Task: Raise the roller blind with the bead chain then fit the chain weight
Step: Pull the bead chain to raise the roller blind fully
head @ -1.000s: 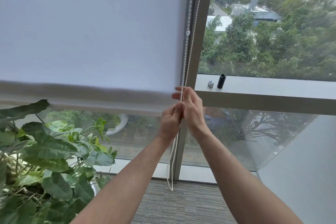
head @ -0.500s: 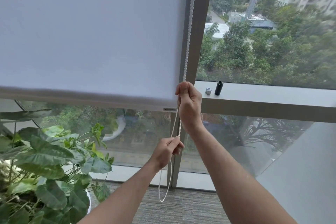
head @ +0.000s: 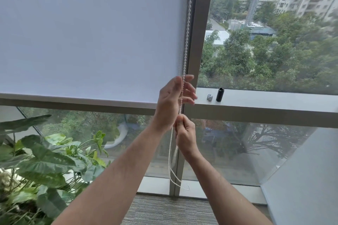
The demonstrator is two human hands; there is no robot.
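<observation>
Window-side, I see the white bead chain (head: 187,38) running vertically: my left hand (head: 172,100) reaches open-fingered above, my right hand (head: 184,133) fisted on it below.

A single head-worn view looks forward at the window frame (head: 194,45), close behind both raised forearms.

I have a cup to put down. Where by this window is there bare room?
The ledge is bare right of the black cylinder. Its left end is crowded: a silver piece beside the cylinder, then the left hand open at the chain and the right hand gripping it. The plant fills the lower left.
</observation>
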